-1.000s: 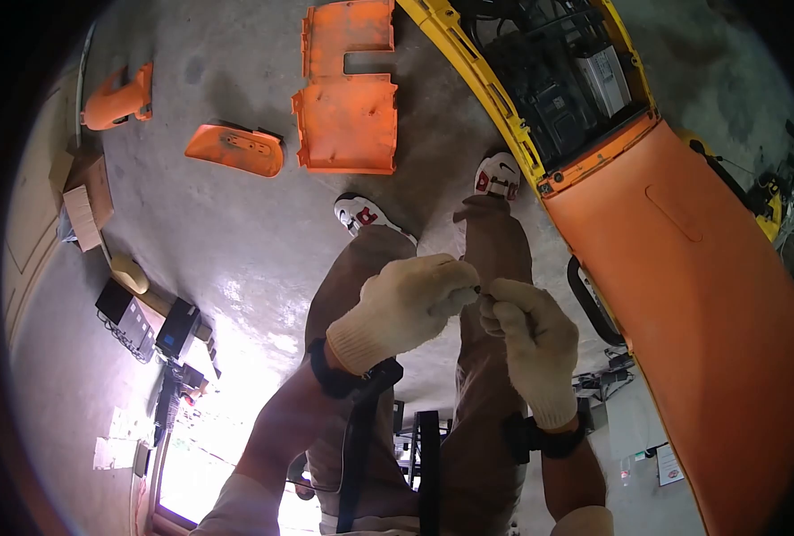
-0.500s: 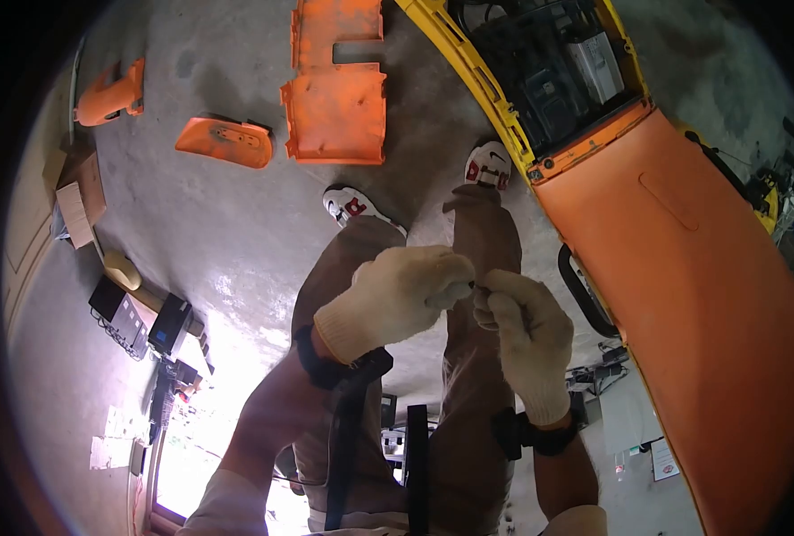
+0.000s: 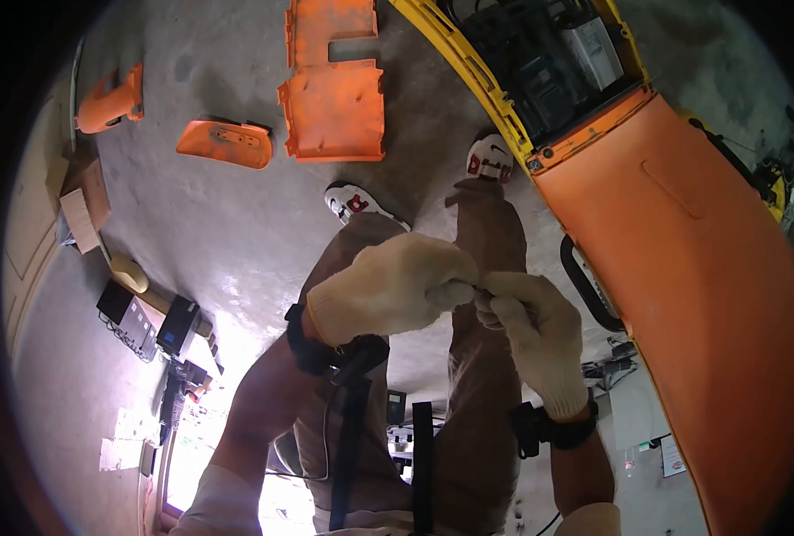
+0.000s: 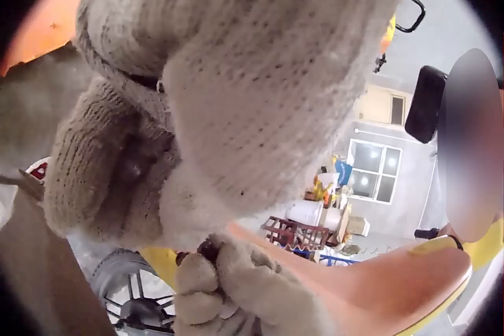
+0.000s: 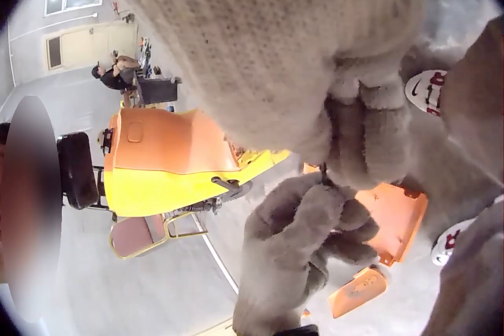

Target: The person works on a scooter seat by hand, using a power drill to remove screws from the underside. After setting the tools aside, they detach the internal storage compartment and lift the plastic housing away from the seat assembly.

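Note:
Both hands wear cream knitted gloves and meet fingertip to fingertip in front of the person's legs. Between them is a small dark piece, mostly covered by the gloves, so its kind cannot be told. The left hand pinches it from one side with curled fingers. From the other side the right hand holds it between thumb and bent fingers. Close by on the right lies the long orange panel of a yellow-framed vehicle, its inner bay uncovered.
On the concrete floor ahead lie a large orange cover, a smaller orange panel and a curved orange part. A cardboard box and dark boxes line the left wall. Another person is in the background.
The hands stay together at the small dark piece, with slight shifts of wrist and fingers. The left hand has turned a little. The head view has shifted slightly.

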`<state>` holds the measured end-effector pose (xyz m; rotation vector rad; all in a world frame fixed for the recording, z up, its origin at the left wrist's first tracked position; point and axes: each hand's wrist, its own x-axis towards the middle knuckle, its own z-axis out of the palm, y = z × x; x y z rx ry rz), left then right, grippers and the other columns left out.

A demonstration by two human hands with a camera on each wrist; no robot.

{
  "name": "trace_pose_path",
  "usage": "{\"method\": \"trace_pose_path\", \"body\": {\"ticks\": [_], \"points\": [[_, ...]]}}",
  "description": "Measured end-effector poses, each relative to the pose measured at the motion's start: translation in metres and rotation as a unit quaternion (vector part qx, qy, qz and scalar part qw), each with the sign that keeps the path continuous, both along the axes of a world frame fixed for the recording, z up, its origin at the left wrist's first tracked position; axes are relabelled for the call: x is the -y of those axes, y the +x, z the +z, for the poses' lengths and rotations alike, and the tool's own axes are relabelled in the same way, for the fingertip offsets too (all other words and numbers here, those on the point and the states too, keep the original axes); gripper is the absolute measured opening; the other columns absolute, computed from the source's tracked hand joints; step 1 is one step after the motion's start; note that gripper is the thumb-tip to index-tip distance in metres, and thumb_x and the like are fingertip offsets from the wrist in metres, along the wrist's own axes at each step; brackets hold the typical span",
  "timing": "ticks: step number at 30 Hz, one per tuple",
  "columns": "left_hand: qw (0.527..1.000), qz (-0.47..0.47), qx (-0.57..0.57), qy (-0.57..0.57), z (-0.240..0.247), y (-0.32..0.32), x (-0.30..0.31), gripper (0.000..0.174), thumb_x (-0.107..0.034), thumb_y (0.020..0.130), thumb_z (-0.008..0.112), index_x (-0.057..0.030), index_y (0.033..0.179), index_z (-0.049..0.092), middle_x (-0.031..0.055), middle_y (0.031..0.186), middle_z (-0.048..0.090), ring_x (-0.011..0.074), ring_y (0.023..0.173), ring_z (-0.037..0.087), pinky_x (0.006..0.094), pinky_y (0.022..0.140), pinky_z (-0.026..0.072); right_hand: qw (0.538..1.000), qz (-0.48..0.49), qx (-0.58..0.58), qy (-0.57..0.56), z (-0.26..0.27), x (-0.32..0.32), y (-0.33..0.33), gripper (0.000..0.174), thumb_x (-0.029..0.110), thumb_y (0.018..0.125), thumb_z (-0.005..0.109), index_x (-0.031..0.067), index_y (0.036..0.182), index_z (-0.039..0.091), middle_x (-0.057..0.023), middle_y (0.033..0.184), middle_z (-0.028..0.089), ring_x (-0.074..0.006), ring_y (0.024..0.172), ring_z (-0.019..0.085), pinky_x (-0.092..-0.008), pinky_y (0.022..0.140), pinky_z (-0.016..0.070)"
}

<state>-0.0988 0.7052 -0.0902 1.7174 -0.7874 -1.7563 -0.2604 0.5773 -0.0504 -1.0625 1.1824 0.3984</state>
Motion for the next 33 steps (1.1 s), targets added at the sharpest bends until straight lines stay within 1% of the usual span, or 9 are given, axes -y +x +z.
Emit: {"method": "trace_pose_path", "body": {"ticks": [5, 7, 8, 10, 13, 20, 23, 25, 33], "points": [[0.999, -0.036, -0.017, 0.008, -0.008, 0.002, 0.008, 0.015, -0.016, 0.085, 0.060, -0.0074, 0.094, 0.068, 0.0120, 0.089, 0.066, 0.0324, 0.083, 0.064, 0.0407, 0.071, 0.0517, 0.999, 0.007, 0.050, -0.008, -0.005, 0.001, -0.008, 0.015, 0.002, 0.094, 0.055, -0.0060, 0.106, 0.061, -0.0078, 0.084, 0.065, -0.0114, 0.074, 0.063, -0.0255, 0.068, 0.0532], [0.989, 0.048, 0.030, -0.137, -0.019, -0.005, 0.006, 0.017, -0.017, 0.085, 0.061, -0.0043, 0.094, 0.068, 0.0121, 0.082, 0.066, 0.0269, 0.074, 0.066, 0.0368, 0.067, 0.0522, 0.982, -0.127, 0.048, 0.131, -0.012, 0.002, -0.012, 0.017, 0.001, 0.095, 0.053, -0.0065, 0.110, 0.057, -0.0106, 0.087, 0.065, -0.0132, 0.072, 0.063, -0.0268, 0.067, 0.0538], [0.989, 0.046, 0.030, -0.137, -0.022, -0.006, 0.005, 0.017, -0.017, 0.085, 0.061, -0.0043, 0.094, 0.068, 0.0121, 0.082, 0.066, 0.0269, 0.074, 0.066, 0.0368, 0.067, 0.0522, 0.982, -0.129, 0.048, 0.131, -0.012, 0.001, -0.010, 0.017, 0.001, 0.095, 0.053, -0.0065, 0.110, 0.057, -0.0106, 0.087, 0.065, -0.0132, 0.072, 0.063, -0.0268, 0.067, 0.0538], [0.969, 0.152, -0.162, 0.111, -0.011, 0.003, 0.023, 0.012, -0.012, 0.085, 0.067, -0.0017, 0.091, 0.069, 0.0030, 0.074, 0.065, 0.0140, 0.064, 0.063, 0.0283, 0.058, 0.0509, 0.981, -0.152, 0.008, 0.118, -0.011, -0.004, -0.003, 0.017, 0.003, 0.097, 0.051, -0.0060, 0.110, 0.055, -0.0114, 0.090, 0.064, -0.0139, 0.070, 0.060, -0.0269, 0.063, 0.0516], [0.930, 0.230, -0.255, 0.132, -0.027, 0.000, 0.038, 0.016, -0.016, 0.086, 0.069, -0.0009, 0.089, 0.069, 0.0012, 0.072, 0.064, 0.0073, 0.064, 0.060, 0.0230, 0.052, 0.0463, 0.952, -0.256, 0.036, 0.166, -0.030, -0.010, -0.007, 0.016, 0.007, 0.099, 0.048, -0.0040, 0.108, 0.056, -0.0095, 0.090, 0.063, -0.0106, 0.068, 0.055, -0.0247, 0.061, 0.0489], [0.878, 0.329, -0.293, 0.187, -0.062, -0.026, 0.058, 0.023, -0.026, 0.087, 0.067, -0.0030, 0.087, 0.070, 0.0000, 0.067, 0.061, 0.0069, 0.058, 0.054, 0.0211, 0.047, 0.0364, 0.885, -0.428, 0.075, 0.167, -0.053, -0.020, 0.006, 0.019, 0.016, 0.102, 0.047, 0.0015, 0.109, 0.058, -0.0038, 0.093, 0.062, -0.0058, 0.067, 0.053, -0.0214, 0.061, 0.0481], [0.855, 0.348, -0.312, 0.226, -0.077, -0.035, 0.063, 0.022, -0.024, 0.087, 0.067, -0.0024, 0.086, 0.070, 0.0012, 0.070, 0.062, 0.0084, 0.061, 0.055, 0.0222, 0.049, 0.0384, 0.854, -0.486, 0.031, 0.181, -0.068, -0.023, 0.009, 0.022, 0.020, 0.103, 0.049, 0.0026, 0.112, 0.059, -0.0029, 0.099, 0.063, -0.0059, 0.069, 0.056, -0.0211, 0.061, 0.0485], [0.871, 0.317, -0.287, 0.241, -0.069, -0.020, 0.073, 0.021, -0.022, 0.087, 0.067, -0.0015, 0.088, 0.070, 0.0025, 0.073, 0.064, 0.0093, 0.063, 0.057, 0.0231, 0.053, 0.0411, 0.830, -0.521, 0.025, 0.198, -0.074, -0.025, 0.014, 0.027, 0.024, 0.104, 0.046, 0.0045, 0.121, 0.052, -0.0022, 0.095, 0.060, -0.0071, 0.070, 0.055, -0.0207, 0.058, 0.0485], [0.901, 0.262, -0.254, 0.233, -0.114, -0.021, 0.071, 0.024, -0.023, 0.088, 0.066, -0.0004, 0.096, 0.071, 0.0051, 0.083, 0.067, 0.0105, 0.070, 0.059, 0.0240, 0.062, 0.0436, 0.847, -0.495, -0.016, 0.193, -0.095, -0.017, 0.024, 0.026, 0.025, 0.104, 0.046, 0.0069, 0.122, 0.052, -0.0004, 0.084, 0.059, -0.0048, 0.055, 0.050, -0.0169, 0.045, 0.0432]]}}
